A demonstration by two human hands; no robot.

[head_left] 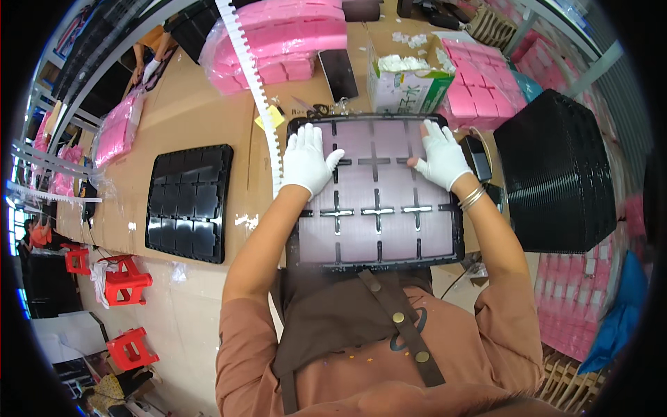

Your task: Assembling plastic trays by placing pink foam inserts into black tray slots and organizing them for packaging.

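Head cam, bench obs. Both hands in white gloves, laid flat w/ fingers spread, nothing clasped: palms press down on a pink foam sheet [375, 191] cut w/ cross-shaped slots, which sits inside a black compartment tray [460, 240] directly in front of the person. Left hand [308, 161] rests on the sheet's far-left part, thumb pointing inward; right hand [439, 157] rests on the far-right part, metal bangles [472, 198] on that wrist.

Just right of right hand: dark phone [478, 158] lying on the bench, then a tall stack of black trays [556, 170]. Just left of left hand: long white notched strip [257, 90] running away up the bench. Well left of it: a second black tray [187, 203], empty, flat on the cardboard-covered bench [187, 104].

Beyond the hands: scissors [314, 108], another dark phone [338, 73], open carton [406, 87] w/ white bits. Farther: bagged pink foam stack [278, 42], more pink foam [479, 80] at far right. A co-worker's gloved hand [149, 69] at far left end.
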